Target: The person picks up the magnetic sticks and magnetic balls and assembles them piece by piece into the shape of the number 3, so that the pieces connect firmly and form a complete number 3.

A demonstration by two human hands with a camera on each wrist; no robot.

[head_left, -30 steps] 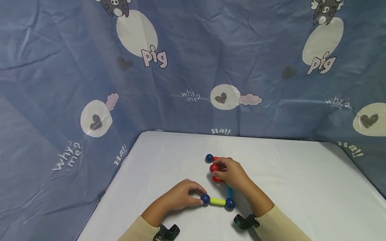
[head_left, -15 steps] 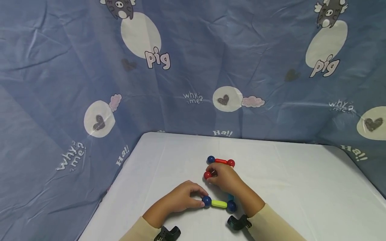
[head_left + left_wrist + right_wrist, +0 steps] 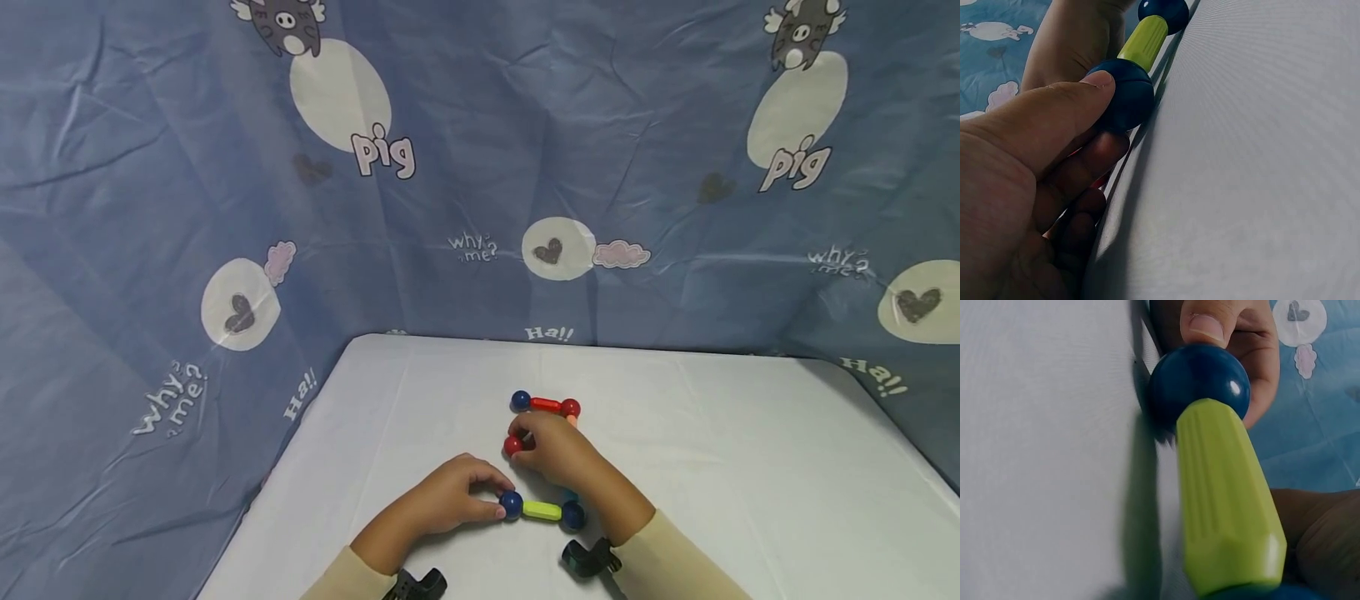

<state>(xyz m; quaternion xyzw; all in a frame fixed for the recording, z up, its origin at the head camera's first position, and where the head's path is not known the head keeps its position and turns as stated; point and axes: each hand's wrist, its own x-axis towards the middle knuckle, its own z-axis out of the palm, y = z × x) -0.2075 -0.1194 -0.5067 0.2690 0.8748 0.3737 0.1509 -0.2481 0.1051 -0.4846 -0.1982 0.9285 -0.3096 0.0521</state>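
Note:
My left hand [image 3: 457, 493] pinches a dark blue ball [image 3: 512, 505] between thumb and fingers. From that ball a yellow-green ribbed rod [image 3: 542, 511] runs to a second blue ball [image 3: 573, 516]. A blue rod [image 3: 571, 495] behind it is mostly hidden under my right wrist. With thumb and fingertips my right hand [image 3: 558, 450] pinches a red ball [image 3: 513, 446]; whatever joins that ball is covered by the hand. In the left wrist view, the left thumb presses the blue ball [image 3: 1127, 97] close above the white surface.
Beyond the right hand, a red rod [image 3: 545, 405] links another blue ball [image 3: 521, 402] to a red ball [image 3: 571, 408]. An orange piece [image 3: 572, 421] leads from there under the hand. Patterned blue cloth [image 3: 450, 167] rises behind the white table [image 3: 712, 450].
My right hand has drawn the pinched red ball leftward and nearer to me, uncovering the far red rod and red ball. My left hand stays on the blue ball.

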